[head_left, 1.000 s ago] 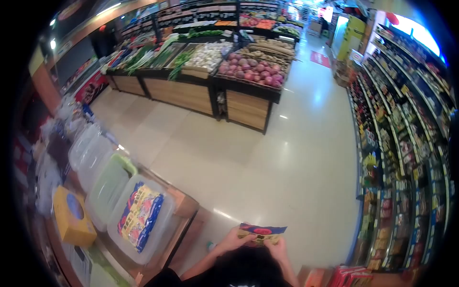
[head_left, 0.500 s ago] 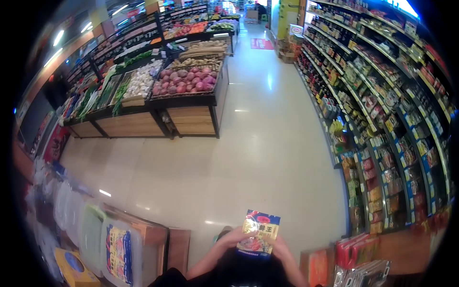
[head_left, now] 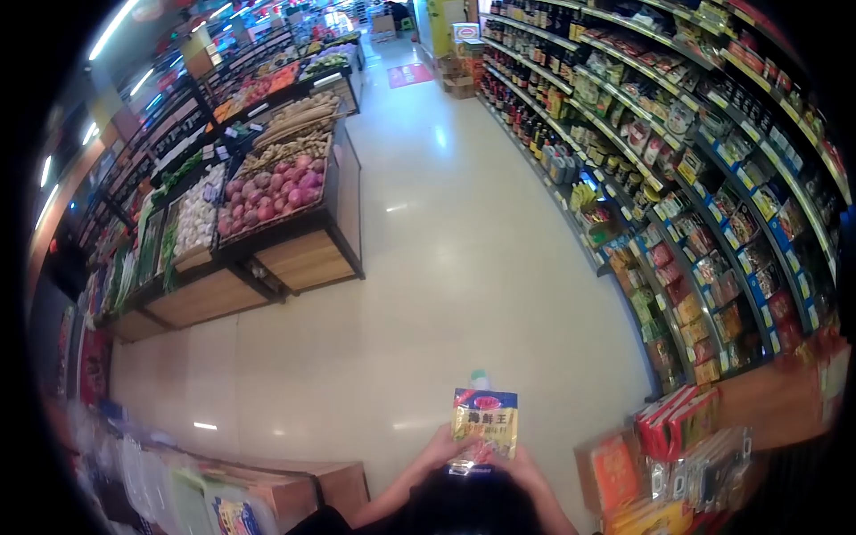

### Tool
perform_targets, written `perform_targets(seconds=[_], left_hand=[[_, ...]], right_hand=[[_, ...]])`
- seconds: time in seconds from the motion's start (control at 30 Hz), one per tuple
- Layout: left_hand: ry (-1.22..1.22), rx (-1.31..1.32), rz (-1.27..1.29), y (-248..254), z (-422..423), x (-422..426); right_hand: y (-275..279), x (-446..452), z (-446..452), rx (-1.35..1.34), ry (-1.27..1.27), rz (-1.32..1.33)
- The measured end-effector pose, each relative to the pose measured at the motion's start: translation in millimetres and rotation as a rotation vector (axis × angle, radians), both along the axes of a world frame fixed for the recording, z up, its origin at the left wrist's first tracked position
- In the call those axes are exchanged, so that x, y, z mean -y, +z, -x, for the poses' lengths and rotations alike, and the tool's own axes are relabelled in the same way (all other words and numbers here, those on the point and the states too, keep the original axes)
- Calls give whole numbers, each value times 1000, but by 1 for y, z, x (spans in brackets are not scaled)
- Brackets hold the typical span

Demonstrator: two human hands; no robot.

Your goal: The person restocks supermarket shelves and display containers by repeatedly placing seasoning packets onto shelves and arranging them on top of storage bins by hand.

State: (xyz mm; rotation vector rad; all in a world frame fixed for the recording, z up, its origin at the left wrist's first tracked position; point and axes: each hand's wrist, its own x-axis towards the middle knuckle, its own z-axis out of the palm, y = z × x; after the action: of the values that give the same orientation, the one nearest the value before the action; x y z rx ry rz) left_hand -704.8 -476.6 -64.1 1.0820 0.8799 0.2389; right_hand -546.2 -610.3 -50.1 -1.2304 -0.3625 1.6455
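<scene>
A blue and yellow seasoning packet with Chinese lettering is held up in front of my body, its printed face toward me. My left hand grips its lower left side. On the lower right side, my right hand is closed around the edge, with the thumb on the front. Colourful pictured ingredients on the packet's lower part are partly covered by my fingers. Just beyond its top edge the tip of a shoe shows above the floor.
Shelves of bottles and bagged goods line the right side. Vegetable bins, one with purple-red onions, stand at left along the pale aisle floor. Wooden displays hold plastic containers at lower left and red packages at lower right.
My view has turned to the right and tilted, so the bins and shelves sit further left. The packet stays in both hands, its print sharper. The shoe has come forward beyond it.
</scene>
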Motion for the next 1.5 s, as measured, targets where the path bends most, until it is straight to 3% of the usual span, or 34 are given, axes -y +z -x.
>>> perform_targets(seconds=[0.43, 0.63, 0.77, 0.97, 1.2, 1.3, 1.5], left_hand=[[-139, 13, -145, 29, -121, -127], [-343, 89, -549, 18, -176, -179], [-378, 122, -363, 39, -205, -205], [-373, 96, -139, 48, -230, -240], [-315, 20, -118, 29, -275, -269], [-314, -4, -105, 39, -302, -289], [-337, -48, -161, 48, -377, -347]], right_hand=[[5, -108, -107, 36, -120, -41], [3, -158, -150, 229, -319, -62], [18, -182, -167, 298, -424, -78], [35, -212, -195, 426, -381, -95], [-10, -242, -249, 171, -436, -122], [-10, -270, -279, 179, -494, -36], [-12, -335, -345, 159, -615, -177]])
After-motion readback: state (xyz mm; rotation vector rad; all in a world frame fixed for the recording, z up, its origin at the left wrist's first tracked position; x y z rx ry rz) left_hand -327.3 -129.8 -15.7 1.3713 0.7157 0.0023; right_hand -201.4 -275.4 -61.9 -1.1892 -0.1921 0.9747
